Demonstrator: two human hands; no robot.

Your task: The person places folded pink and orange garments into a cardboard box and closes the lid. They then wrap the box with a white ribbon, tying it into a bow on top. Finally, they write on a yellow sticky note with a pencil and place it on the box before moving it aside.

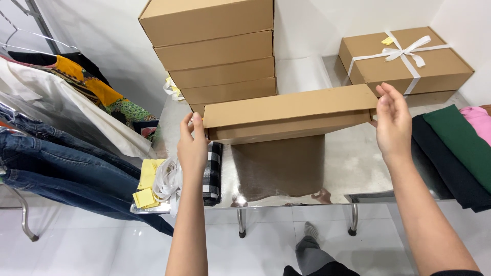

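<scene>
The shiny metal surface [353, 158] fills the middle of the frame, and a rack of hanging clothes, blue jeans [56, 163] and patterned shirts, takes the left side. In the upper centre a stack of plain brown cardboard boxes [220, 56] stands on the surface. In the upper right lies a closed brown gift box tied with a white ribbon [409, 56], and at the right edge are folded garments in black, dark green [460, 143] and pink.

In the centre, the flat brown cardboard box [289, 112] is held in the air above the surface, just in front of the stack; its reflection shows below it. The left hand [193, 145] presses on the left end of the box and the right hand [393, 122] on the right end. Each grip is open and flat, the fingers stretched along the end of the box, so it is carried by pressure between the two palms.

Lower left of the box lie a black-and-white checked cloth [214, 174], a bundle of white ribbon [166, 181] and small yellow paper tags [146, 186].

The step in hand seems to be carrying one box away from the stack. The next move likely calls for even pressure from both sides and a level lowering onto the bare part of the surface.
</scene>
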